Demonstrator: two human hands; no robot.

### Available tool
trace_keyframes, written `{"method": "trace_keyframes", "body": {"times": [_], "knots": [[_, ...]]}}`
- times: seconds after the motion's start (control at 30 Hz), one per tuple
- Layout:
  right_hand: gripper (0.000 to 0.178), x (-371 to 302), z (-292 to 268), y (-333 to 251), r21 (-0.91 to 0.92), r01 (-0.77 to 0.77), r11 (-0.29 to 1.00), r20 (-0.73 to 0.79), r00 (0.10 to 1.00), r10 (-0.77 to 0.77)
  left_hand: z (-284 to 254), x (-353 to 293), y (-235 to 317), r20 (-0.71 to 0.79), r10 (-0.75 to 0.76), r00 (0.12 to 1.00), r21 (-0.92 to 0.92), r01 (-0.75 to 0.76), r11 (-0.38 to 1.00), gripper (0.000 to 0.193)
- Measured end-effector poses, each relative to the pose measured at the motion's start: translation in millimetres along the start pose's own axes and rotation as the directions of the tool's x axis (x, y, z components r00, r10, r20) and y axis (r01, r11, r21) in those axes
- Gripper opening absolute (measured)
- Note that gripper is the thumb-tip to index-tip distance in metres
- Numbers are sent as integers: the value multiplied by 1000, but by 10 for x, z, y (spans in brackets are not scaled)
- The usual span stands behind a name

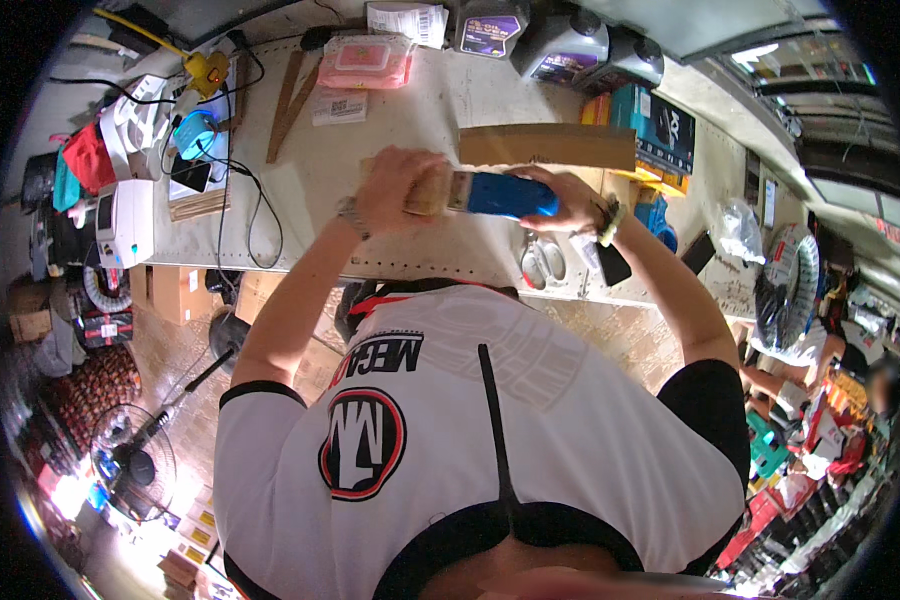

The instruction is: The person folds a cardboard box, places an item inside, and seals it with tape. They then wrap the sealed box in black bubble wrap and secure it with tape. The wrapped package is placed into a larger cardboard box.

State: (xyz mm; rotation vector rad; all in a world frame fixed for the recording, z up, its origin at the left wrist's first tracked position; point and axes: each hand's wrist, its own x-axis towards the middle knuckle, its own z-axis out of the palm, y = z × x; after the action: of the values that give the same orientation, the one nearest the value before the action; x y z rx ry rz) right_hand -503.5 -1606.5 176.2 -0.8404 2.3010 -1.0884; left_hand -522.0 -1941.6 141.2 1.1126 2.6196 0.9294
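Over the workbench, my left hand (392,192) is closed around a tan, blocky thing (428,190) whose kind I cannot make out. Its fingers partly cover it. My right hand (568,205) grips the right end of a long blue thing (505,194) with a pale grey end, held level. That grey end points at the tan thing and lies against or very close to it; I cannot tell if they are joined. Just beyond both hands is a long strip of brown cardboard (547,147). Scissors (540,262) with pale handles lie below my right hand.
Pink wipes (367,62), dark bottles (562,48) and a black box (660,125) stand along the back of the bench (320,215). Cables (255,190) trail at left near a white printer-like machine (127,223). A phone (615,265) lies near the front edge. A fan (135,465) stands at lower left.
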Motion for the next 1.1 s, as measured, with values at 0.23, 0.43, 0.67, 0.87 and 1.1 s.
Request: {"method": "trace_keyframes", "body": {"times": [0.23,0.43,0.67,0.87,1.1], "knots": [[72,1246,678,-1122,-101,-21,995,-42,999,17,-603,-828,-646,72,-307,949,-116,313,943,117],[71,1331,689,-1186,-187,32,982,-96,994,-50,-358,-941,-970,-36,-265,964,29,266,963,114],[74,314,543,-277,-122,-224,967,-26,975,223,-373,-855,-682,-148,-142,979,441,194,876,108],[80,228,607,-101,-47,-158,986,-58,986,155,-222,-242,-79,179,-177,968,633,24,774,101],[77,32,-32,-742,-30,-7,1000,-116,993,3,-378,-270,-161,-31,66,997,-42,-67,997,96]]}}
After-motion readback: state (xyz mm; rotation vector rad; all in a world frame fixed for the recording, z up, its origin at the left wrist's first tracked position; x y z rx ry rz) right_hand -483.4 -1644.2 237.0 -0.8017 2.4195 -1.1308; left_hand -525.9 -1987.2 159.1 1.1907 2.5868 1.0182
